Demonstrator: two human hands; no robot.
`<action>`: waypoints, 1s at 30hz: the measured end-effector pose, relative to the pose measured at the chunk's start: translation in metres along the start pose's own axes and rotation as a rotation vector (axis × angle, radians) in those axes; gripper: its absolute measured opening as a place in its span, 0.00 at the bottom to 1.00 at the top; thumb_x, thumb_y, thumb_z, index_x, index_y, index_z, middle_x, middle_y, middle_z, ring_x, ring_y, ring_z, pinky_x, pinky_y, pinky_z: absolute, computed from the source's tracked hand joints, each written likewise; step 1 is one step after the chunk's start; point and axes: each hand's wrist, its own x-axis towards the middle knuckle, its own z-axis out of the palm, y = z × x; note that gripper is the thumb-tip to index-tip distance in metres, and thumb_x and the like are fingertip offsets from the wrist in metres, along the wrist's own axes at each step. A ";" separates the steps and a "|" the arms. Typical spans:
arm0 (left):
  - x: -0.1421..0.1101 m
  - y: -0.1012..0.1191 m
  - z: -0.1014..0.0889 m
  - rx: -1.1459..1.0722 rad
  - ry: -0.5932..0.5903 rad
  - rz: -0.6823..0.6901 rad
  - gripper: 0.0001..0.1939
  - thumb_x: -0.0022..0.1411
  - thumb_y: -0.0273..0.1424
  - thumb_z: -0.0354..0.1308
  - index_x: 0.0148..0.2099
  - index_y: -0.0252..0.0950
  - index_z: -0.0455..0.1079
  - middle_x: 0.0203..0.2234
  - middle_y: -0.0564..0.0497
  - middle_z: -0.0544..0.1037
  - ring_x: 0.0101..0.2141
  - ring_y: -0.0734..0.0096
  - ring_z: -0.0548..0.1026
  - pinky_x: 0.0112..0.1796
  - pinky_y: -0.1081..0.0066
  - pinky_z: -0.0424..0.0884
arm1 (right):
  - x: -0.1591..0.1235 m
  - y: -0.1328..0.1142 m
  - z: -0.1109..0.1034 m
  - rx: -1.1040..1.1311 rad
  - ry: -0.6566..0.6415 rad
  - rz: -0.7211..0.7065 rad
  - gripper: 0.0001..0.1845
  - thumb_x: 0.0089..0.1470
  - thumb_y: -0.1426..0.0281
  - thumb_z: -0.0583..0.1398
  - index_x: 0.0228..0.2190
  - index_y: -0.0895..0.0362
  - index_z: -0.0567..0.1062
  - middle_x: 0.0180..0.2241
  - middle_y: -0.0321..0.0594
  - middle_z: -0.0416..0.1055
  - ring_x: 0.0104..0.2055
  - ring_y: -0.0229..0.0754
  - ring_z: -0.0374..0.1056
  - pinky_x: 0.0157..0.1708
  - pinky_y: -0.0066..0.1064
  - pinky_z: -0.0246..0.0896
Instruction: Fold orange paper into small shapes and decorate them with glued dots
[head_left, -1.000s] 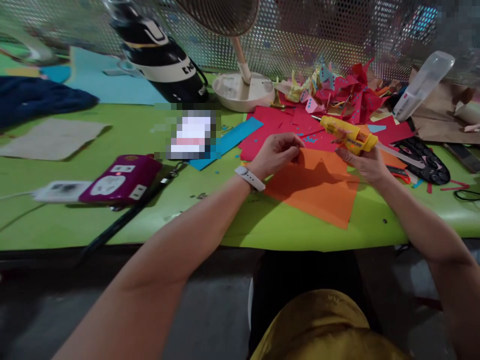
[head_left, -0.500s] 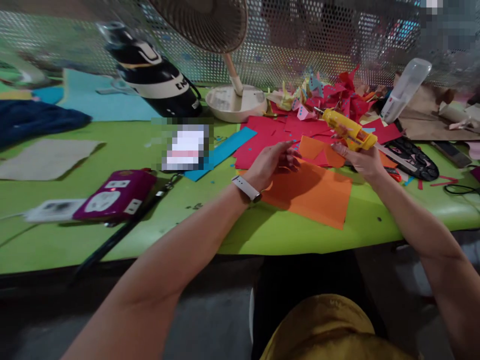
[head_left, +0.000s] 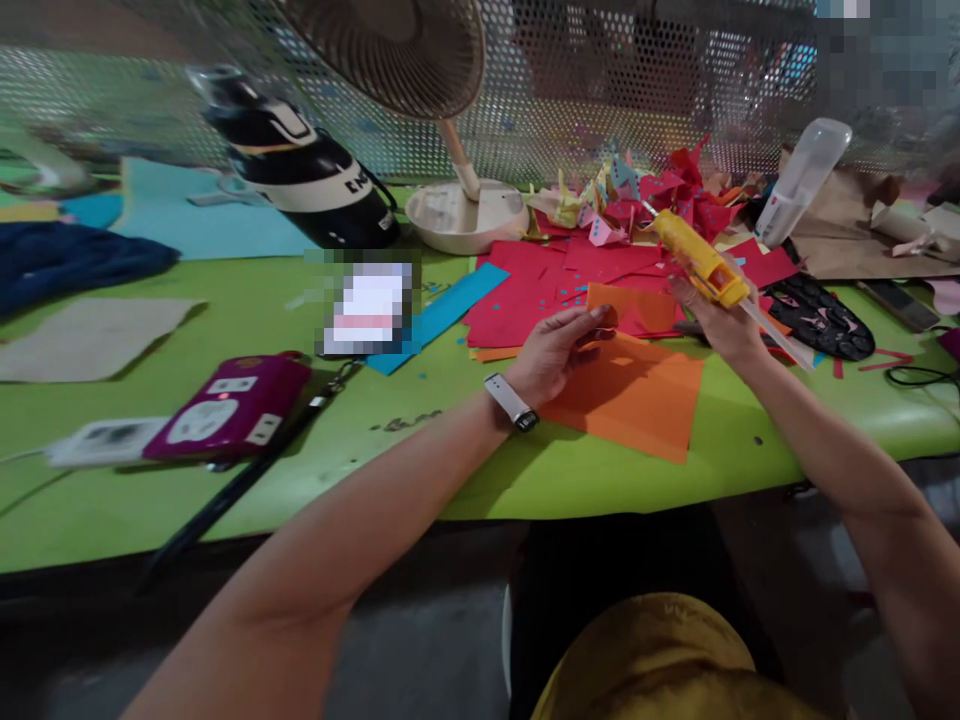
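My left hand, with a watch at its wrist, pinches the left end of a small orange paper piece between thumb and fingers. Below that piece lies a larger orange sheet, partly shaded by the hand. My right hand grips a yellow glue gun, its nozzle pointing up and away to the left. From the gun's rear a whitish glue stick sticks out. Red paper sheets are spread just behind both hands.
Crumpled colored paper shapes pile up at the back, beside a clear bottle. A fan and a black bottle stand left of them. A phone, a blue strip and a purple power socket lie leftward.
My left hand has moved right and closed on the small orange piece. My right hand has come away from that piece, tilting the glue gun more steeply.
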 end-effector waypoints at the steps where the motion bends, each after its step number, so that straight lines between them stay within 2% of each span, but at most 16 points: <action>1: 0.001 0.000 -0.001 0.008 0.000 0.008 0.16 0.46 0.41 0.74 0.35 0.39 0.79 0.37 0.48 0.82 0.40 0.66 0.79 0.30 0.75 0.68 | 0.000 -0.003 -0.002 -0.010 0.004 -0.016 0.16 0.48 0.56 0.70 0.35 0.50 0.77 0.40 0.40 0.77 0.51 0.50 0.73 0.55 0.46 0.71; 3: 0.002 0.000 -0.002 0.017 0.001 0.018 0.15 0.48 0.40 0.73 0.36 0.39 0.79 0.39 0.48 0.82 0.42 0.65 0.79 0.32 0.74 0.69 | -0.002 -0.010 -0.001 0.014 -0.059 0.002 0.16 0.48 0.56 0.70 0.36 0.50 0.77 0.40 0.40 0.78 0.50 0.49 0.74 0.54 0.46 0.72; 7: 0.005 -0.003 -0.004 0.006 0.013 0.028 0.13 0.49 0.39 0.73 0.35 0.40 0.78 0.38 0.50 0.82 0.43 0.67 0.78 0.35 0.73 0.70 | -0.012 -0.020 0.010 0.131 -0.235 0.126 0.23 0.43 0.52 0.71 0.38 0.52 0.79 0.38 0.40 0.78 0.44 0.48 0.76 0.48 0.45 0.77; 13: 0.007 -0.005 -0.005 -0.058 -0.008 0.091 0.13 0.48 0.37 0.75 0.34 0.39 0.78 0.34 0.52 0.81 0.40 0.69 0.78 0.40 0.71 0.71 | -0.020 -0.016 0.019 0.182 -0.370 0.234 0.25 0.42 0.52 0.72 0.39 0.53 0.80 0.40 0.40 0.79 0.44 0.46 0.76 0.42 0.38 0.79; 21: 0.010 -0.006 -0.005 -0.084 0.041 0.092 0.13 0.47 0.35 0.75 0.33 0.37 0.76 0.31 0.51 0.80 0.37 0.68 0.79 0.39 0.69 0.74 | -0.018 -0.009 0.022 0.166 -0.377 0.260 0.27 0.40 0.51 0.72 0.40 0.52 0.81 0.41 0.39 0.79 0.40 0.44 0.75 0.30 0.31 0.77; 25: 0.012 -0.006 -0.007 -0.032 0.038 0.114 0.12 0.49 0.35 0.74 0.33 0.37 0.75 0.30 0.52 0.79 0.38 0.69 0.79 0.39 0.69 0.75 | -0.017 -0.006 0.025 0.119 -0.357 0.271 0.24 0.41 0.53 0.72 0.37 0.54 0.80 0.36 0.39 0.78 0.35 0.41 0.74 0.23 0.27 0.73; 30: 0.014 -0.007 -0.006 -0.004 0.038 0.139 0.09 0.54 0.33 0.71 0.34 0.38 0.74 0.30 0.54 0.79 0.37 0.71 0.79 0.40 0.70 0.76 | -0.017 0.000 0.026 0.132 -0.330 0.256 0.25 0.42 0.53 0.72 0.39 0.56 0.80 0.32 0.38 0.77 0.28 0.37 0.70 0.16 0.24 0.65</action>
